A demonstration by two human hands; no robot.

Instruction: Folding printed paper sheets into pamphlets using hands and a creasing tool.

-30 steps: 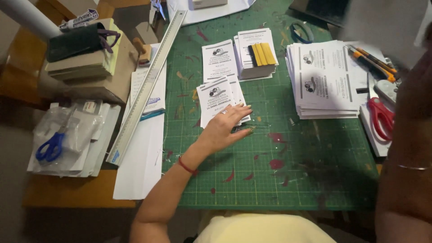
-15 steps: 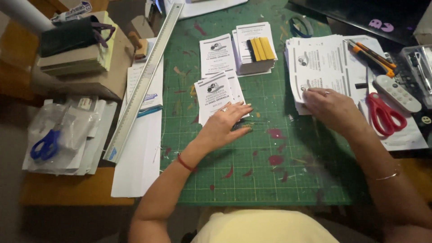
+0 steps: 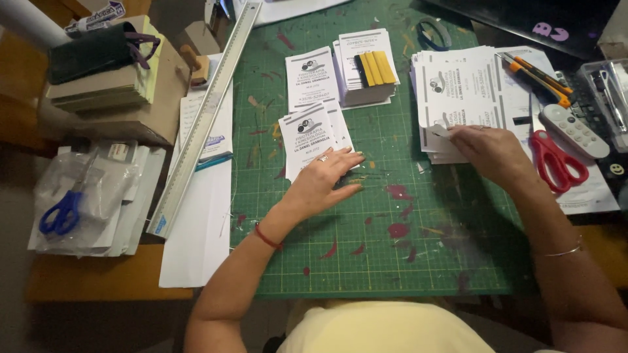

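Your left hand (image 3: 324,180) lies flat, fingers spread, on the small leaflet pile (image 3: 313,136) mid-mat (image 3: 392,261), while your right hand (image 3: 487,150) pinches a sheet's corner on the big stack (image 3: 458,91); lift carelessly and that stack could shift or the sheet crease.

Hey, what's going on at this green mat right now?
A person sits at a green cutting mat sorting printed cards. The left hand lies flat on a small pile of cards near the mat's middle. The right hand lifts the corner of the top sheet on a bigger stack of cards to the right. Red scissors, a white remote and an orange knife lie beside that stack; a long metal ruler runs along the mat's left edge.
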